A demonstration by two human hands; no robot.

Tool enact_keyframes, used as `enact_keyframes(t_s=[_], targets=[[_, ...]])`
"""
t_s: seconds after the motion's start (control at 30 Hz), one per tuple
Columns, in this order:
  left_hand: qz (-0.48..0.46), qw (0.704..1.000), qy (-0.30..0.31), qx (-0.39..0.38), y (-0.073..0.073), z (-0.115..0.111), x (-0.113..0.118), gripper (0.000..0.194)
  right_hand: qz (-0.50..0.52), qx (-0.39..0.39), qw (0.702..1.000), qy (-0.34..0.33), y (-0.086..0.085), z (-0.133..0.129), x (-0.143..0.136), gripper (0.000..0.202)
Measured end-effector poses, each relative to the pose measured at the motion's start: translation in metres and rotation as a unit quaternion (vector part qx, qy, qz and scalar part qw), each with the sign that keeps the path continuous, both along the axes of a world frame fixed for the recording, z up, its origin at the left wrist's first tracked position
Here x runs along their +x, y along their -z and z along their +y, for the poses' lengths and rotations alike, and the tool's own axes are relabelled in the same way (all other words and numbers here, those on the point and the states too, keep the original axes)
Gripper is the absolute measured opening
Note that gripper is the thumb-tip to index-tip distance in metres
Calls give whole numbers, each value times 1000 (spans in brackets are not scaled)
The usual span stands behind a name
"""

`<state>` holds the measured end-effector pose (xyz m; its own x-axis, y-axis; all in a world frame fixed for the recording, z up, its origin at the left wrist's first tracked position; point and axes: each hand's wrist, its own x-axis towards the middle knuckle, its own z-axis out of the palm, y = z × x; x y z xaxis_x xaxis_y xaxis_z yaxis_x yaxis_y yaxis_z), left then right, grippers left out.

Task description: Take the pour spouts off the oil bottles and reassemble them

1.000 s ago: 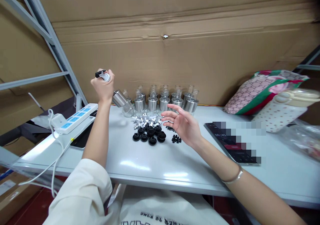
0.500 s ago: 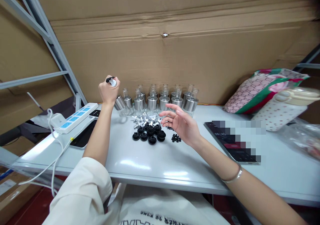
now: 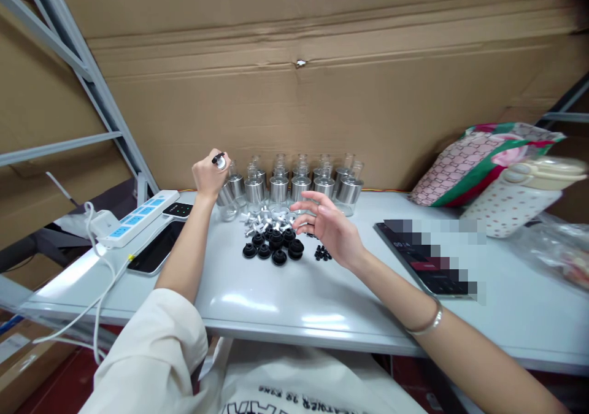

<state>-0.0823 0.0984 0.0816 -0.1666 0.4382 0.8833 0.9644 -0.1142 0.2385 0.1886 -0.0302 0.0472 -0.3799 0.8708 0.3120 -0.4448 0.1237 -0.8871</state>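
My left hand [image 3: 210, 176] is closed around the upper part of a glass bottle [image 3: 226, 198] with a brushed-metal sleeve. The bottle leans at the left end of the rows, and a black and white top piece [image 3: 219, 160] shows above my fist. Open and palm inward, my right hand [image 3: 332, 225] hovers with loosely curled fingers and nothing in them. Beside it lie small black plugs [image 3: 323, 253]. To its left are black ribbed round caps [image 3: 276, 240] and a heap of silvery spout-like pieces [image 3: 267, 219].
Several metal-sleeved glass bottles [image 3: 279, 187] stand in rows before a cardboard wall [image 3: 294, 113]. On the left are a power strip [image 3: 146, 218], a dark phone [image 3: 156, 248] and white cables. A tablet-like phone [image 3: 423, 260], dotted flask [image 3: 513, 202] and patterned bag [image 3: 460, 165] occupy the right.
My left hand has moved slightly right and down, with the top piece in it. My right hand stays nearly still, fingers apart.
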Motion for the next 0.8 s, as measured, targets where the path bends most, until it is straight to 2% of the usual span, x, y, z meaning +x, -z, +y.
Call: enact_keyframes(t_s=[0.23, 0.4, 0.6, 0.8], targets=[[4, 999, 29, -21, 11, 8, 0, 21, -6, 20, 1000, 13, 0, -1, -1, 34], [28, 999, -3, -18, 15, 11, -2, 24, -16, 28, 999, 15, 2, 0, -1, 36], [25, 998, -22, -56, 13, 11, 3, 26, -25, 37, 999, 16, 4, 1, -1, 34], [25, 992, -7, -124, 6, 11, 13, 29, -35, 35, 999, 1, 4, 0, -1, 36]])
